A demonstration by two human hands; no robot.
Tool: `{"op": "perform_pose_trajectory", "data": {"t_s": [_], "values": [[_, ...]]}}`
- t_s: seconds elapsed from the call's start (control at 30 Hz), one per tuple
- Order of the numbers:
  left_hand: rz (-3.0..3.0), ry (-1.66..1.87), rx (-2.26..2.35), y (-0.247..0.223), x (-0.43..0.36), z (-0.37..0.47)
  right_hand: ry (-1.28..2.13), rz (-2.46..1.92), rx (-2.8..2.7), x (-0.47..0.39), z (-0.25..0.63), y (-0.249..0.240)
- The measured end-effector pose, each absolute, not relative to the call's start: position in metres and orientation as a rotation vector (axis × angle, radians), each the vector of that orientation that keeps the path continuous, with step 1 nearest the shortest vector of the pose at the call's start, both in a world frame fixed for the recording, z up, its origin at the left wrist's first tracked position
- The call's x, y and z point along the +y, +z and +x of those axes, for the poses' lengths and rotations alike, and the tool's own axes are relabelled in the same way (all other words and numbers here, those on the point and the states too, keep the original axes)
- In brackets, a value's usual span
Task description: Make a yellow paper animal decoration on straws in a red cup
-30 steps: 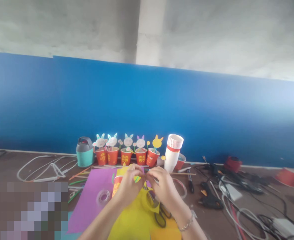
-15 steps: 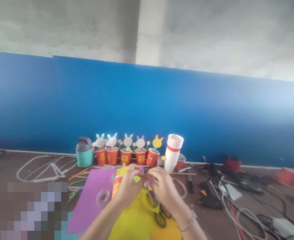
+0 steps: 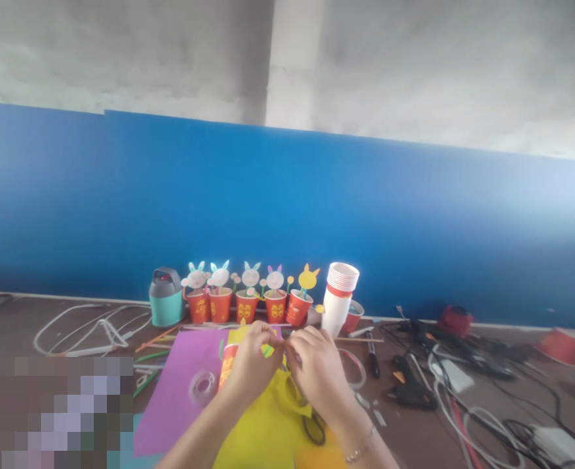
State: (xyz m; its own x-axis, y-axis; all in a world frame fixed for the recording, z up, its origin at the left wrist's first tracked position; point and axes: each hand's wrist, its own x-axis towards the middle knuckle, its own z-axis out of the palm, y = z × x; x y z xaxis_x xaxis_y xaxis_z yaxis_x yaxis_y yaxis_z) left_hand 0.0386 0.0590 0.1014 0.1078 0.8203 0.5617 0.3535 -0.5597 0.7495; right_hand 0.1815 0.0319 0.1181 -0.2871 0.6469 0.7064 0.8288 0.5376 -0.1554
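Above the yellow paper [image 3: 252, 433], my left hand [image 3: 258, 358] and my right hand [image 3: 314, 361] meet with their fingertips pinched together. Whatever is between the fingers is too small or too hidden to name. A red paper cup [image 3: 227, 363] lies partly behind my left hand, with a yellow paper piece [image 3: 238, 335] at its far end. Under my right hand are a cut yellow paper scrap [image 3: 299, 404] and black-handled scissors [image 3: 315, 431], mostly covered. Left of the cup, a roll of clear tape [image 3: 202, 387] rests on purple paper [image 3: 165, 404].
Several red cups [image 3: 247, 306] with paper rabbit heads stand along the back. A stack of white cups [image 3: 336, 306] is beside them, and a teal container [image 3: 165, 306] at their left. On the right lie a black marker [image 3: 373, 355], a glue gun [image 3: 411, 391] and tangled cables [image 3: 467, 417].
My right hand and wrist have shifted slightly left and down, covering more of the scissors. My left hand stays almost where it was, fingertips still pinched.
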Motion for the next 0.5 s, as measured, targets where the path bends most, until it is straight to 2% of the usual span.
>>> {"op": "perform_pose_trajectory", "data": {"t_s": [0.17, 0.37, 0.5], "values": [[1.938, 1.420, 1.126, 0.1041, 0.0572, 0.0379, -0.169, -1.167, -1.996, 0.0341, 0.1802, 0.1146], [1.928, 1.404, 1.089, 0.1061, 0.0557, 0.0369, 0.260, -1.192, -1.857, 0.0365, 0.1857, 0.1190], [1.921, 1.383, 1.092, 0.1099, 0.0545, 0.0365, 0.292, -1.232, -1.798, 0.0394, 0.1882, 0.1186]]}}
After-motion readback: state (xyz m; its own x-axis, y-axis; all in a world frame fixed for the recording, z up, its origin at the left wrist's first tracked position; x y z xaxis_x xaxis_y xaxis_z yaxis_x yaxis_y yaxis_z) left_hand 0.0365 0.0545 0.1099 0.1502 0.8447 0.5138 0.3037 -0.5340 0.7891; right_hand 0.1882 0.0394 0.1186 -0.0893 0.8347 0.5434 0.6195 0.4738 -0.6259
